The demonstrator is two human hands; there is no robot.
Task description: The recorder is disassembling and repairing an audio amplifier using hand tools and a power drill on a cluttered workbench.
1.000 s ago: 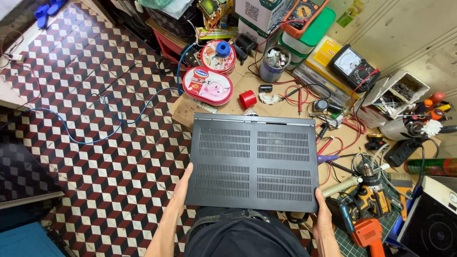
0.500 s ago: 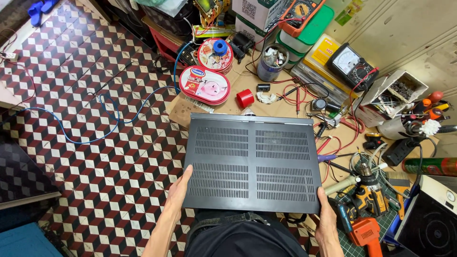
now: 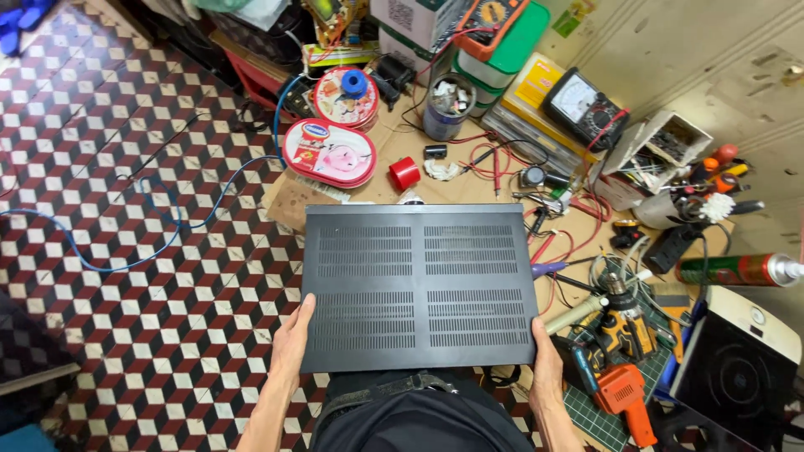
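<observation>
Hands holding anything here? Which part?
Both: the black vented metal cover panel, gripped at its near corners, left hand on the left side edge, right hand on the right side edge.

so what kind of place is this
Probably a home electronics repair corner on a tiled floor: an analogue multimeter, tangled test leads, and both hands gripping a vented black equipment cover.

Well beyond your fingers, you've got two round tins with picture labels: the oval pink-and-red tin [image 3: 328,153] nearer, the round red tin [image 3: 345,96] behind. Far right of your fingertips, a black analogue meter [image 3: 584,107] shows its pale dial face on yellow packaging [image 3: 526,87].
</observation>
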